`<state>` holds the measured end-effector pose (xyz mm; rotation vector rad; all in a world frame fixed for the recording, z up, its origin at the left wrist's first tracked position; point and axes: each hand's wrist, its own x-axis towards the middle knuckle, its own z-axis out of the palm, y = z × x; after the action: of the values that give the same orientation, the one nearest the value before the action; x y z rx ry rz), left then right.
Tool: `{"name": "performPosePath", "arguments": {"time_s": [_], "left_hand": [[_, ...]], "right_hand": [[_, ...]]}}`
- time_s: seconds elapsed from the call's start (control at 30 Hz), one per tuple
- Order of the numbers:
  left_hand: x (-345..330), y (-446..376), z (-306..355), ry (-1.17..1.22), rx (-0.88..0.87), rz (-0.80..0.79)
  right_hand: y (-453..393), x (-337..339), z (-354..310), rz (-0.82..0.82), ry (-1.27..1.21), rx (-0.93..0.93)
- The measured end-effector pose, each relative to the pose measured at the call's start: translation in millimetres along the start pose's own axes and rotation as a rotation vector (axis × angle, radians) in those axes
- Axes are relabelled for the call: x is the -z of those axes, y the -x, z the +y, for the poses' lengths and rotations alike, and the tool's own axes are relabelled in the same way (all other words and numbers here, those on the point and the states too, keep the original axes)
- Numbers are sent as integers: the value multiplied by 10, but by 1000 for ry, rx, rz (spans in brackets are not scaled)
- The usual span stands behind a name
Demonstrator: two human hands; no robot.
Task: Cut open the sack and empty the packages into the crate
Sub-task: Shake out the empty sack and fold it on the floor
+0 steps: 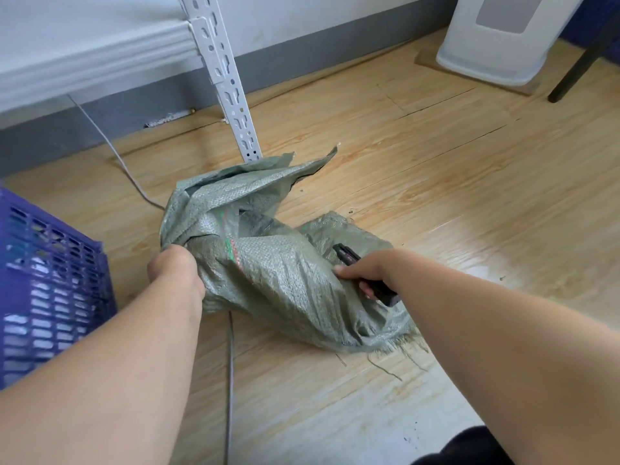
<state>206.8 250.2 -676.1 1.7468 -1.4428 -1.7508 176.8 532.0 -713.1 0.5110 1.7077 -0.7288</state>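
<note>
A person's left hand (pixel 176 268) is gripping a limp green woven plastic sack (pixel 268 266); the right hand (pixel 360 271), fingers curled, is holding a black utility knife (pixel 367 275) against it. The blade may be slipping toward the left hand, judging by closeness.

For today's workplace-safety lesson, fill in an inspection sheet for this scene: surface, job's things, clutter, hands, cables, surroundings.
Surface: wooden floor, loose threads near the sack's frayed edge.
Job's things: green woven sack crumpled on the floor; purple crate at left; black cutter.
Clutter: nothing seen.
Hands: left hand grips the sack; right hand holds the cutter.
Cables: grey cable runs under the sack.
Surroundings: white shelf upright, white bin, grey wall.
</note>
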Motion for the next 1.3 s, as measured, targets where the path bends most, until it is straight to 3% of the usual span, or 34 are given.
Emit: {"name": "performPosePath", "arguments": {"time_s": [0.17,0.23,0.3,0.47,0.53,0.63,0.7,0.77,0.83,0.93,1.03,1.1,1.2,1.3], "left_hand": [[167,-127,48,-27,-44,-55],[200,-148,158,-84,-79,-159],[138,-86,348,-162,-141,-237],[-433,350,1014,-288,-395,-221],[-688,598,1307,-295,-428,-344],[-996,976,1760,-233,-438,-620],[-1158,1217,1997,-198,-509,-704],[-1299,1426,2137,-243,-589,-687],[-1411,1588,2221,-257,-698,-556],[-1520,1773,2307,-195,-783,-469],[-1615,1818,2345,-372,-757,-679],[-1617,1789,2360,-533,-720,-790],[-1648,1756,2380,-665,-914,-581],[-1683,1848,2334,-434,-954,-389]], "right_hand": [[77,-10,-44,-196,-271,162],[156,64,-92,-234,-549,310],[252,262,-187,-110,-772,410],[780,897,-416,307,-1100,612],[1095,1143,-463,443,-1242,675],[1500,1529,-459,457,-1418,690],[1702,1749,-398,428,-1429,670],[1810,1934,-321,425,-1440,725],[1875,2068,-262,459,-1505,849],[1942,2141,-171,351,-1511,879],[1874,2215,-4,285,-1390,620],[1810,2255,116,227,-1268,597],[1791,2304,170,272,-1225,741],[1790,2426,100,464,-1345,781]]}}
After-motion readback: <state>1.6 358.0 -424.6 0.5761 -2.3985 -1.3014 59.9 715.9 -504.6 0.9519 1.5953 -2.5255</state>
